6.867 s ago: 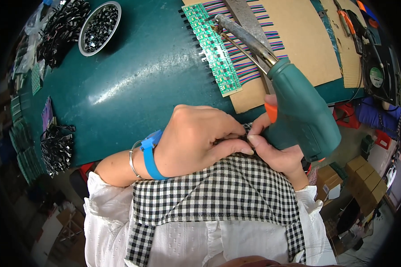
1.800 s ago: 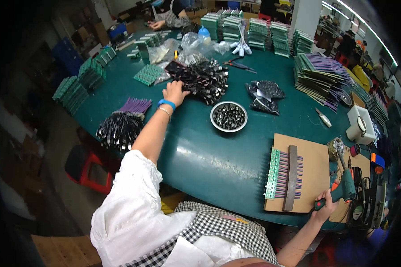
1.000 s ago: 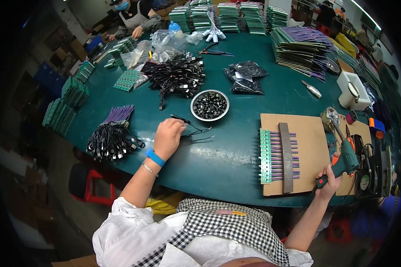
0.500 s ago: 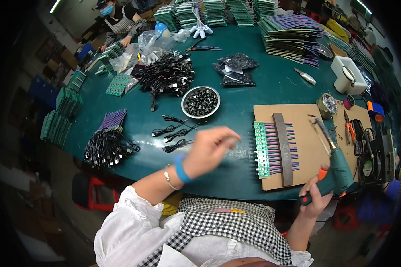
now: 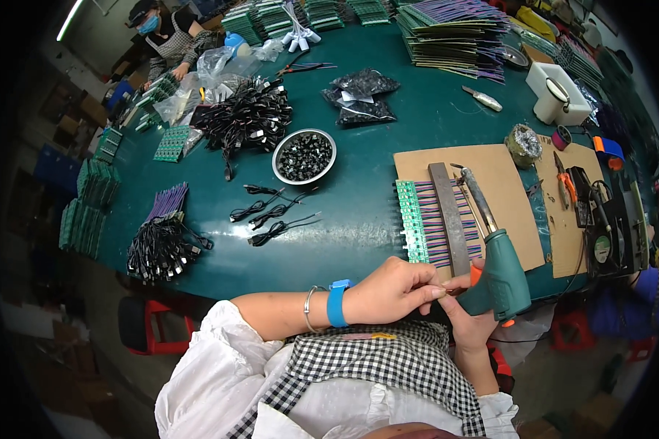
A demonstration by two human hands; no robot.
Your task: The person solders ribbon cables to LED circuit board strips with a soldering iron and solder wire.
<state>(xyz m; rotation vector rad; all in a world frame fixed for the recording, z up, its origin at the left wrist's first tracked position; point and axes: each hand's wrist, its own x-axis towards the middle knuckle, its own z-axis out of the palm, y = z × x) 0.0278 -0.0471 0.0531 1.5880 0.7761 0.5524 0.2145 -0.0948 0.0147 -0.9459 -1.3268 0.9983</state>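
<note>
My right hand point(image 5: 470, 322) grips a green soldering gun point(image 5: 507, 274) with an orange trigger; its metal tip points up and away over a cardboard sheet. My left hand point(image 5: 394, 291), a blue band on its wrist, meets the right hand's fingers at the table's near edge. Its thumb and fingers are pinched, and whatever they hold is too small to make out. Just beyond, a strip of green circuit boards point(image 5: 413, 227) lies on the cardboard point(image 5: 516, 219). Blue, red and dark wires run right from the strip beneath a dark metal bar point(image 5: 448, 216).
A bowl of small black parts point(image 5: 304, 156) stands mid-table, near several loose black cables point(image 5: 271, 212). Cable bundles point(image 5: 165, 245) lie left. Solder wire point(image 5: 561, 137), orange-handled pliers point(image 5: 567, 189) and a white box point(image 5: 560, 91) are at right. Another person point(image 5: 172, 44) works at far left.
My left hand has moved right and nearer to me, meeting my right hand. The soldering gun has shifted left, toward the wired boards. The whole view has also shifted.
</note>
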